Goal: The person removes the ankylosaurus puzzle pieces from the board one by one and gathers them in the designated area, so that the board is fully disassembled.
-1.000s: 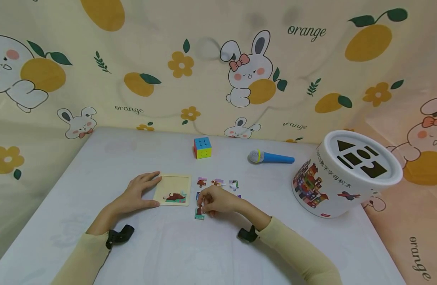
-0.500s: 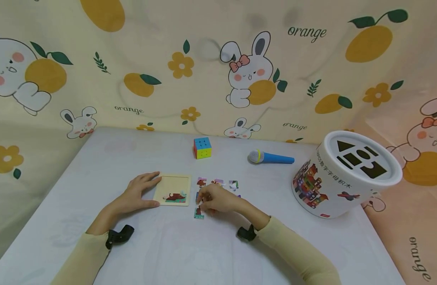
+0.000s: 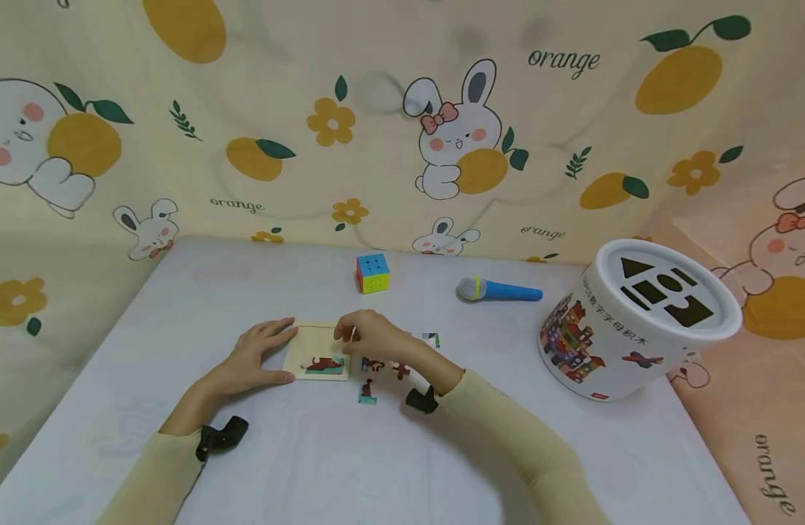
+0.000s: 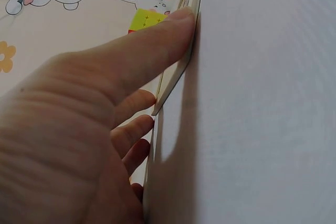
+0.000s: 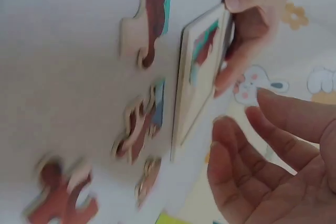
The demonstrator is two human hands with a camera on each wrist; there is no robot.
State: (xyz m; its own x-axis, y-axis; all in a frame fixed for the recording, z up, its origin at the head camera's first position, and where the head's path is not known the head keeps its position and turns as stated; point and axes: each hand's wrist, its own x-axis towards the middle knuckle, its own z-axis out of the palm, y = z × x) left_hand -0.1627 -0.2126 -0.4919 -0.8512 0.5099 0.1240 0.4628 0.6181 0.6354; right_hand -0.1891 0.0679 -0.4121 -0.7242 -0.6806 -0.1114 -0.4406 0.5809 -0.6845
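My left hand [image 3: 257, 354] holds the left side of a small square wooden puzzle tray [image 3: 310, 334], thumb at its near corner and fingers at its far corner. A fitted section [image 3: 322, 365] with a brown animal on green lies in the tray's lower right. My right hand [image 3: 376, 337] hovers over the tray's right edge. In the right wrist view its thumb and bent fingers [image 5: 226, 129] stand apart, with nothing visible between them. Loose jigsaw pieces lie right of the tray: one [image 3: 367, 392] nearest me, another [image 3: 372, 363] behind it, a third [image 3: 400, 370] beside that. The right forearm hides others.
A Rubik's cube [image 3: 373, 273] stands behind the tray. To its right lies a blue toy microphone [image 3: 507, 291]. A large white bucket [image 3: 632, 328] with shape holes in its lid stands at the right. Patterned cloth [image 3: 376, 168] hangs behind the table.
My right hand has lifted off the loose pieces and moved left and away from me, to the tray's right edge. The left hand and tray have stayed put.
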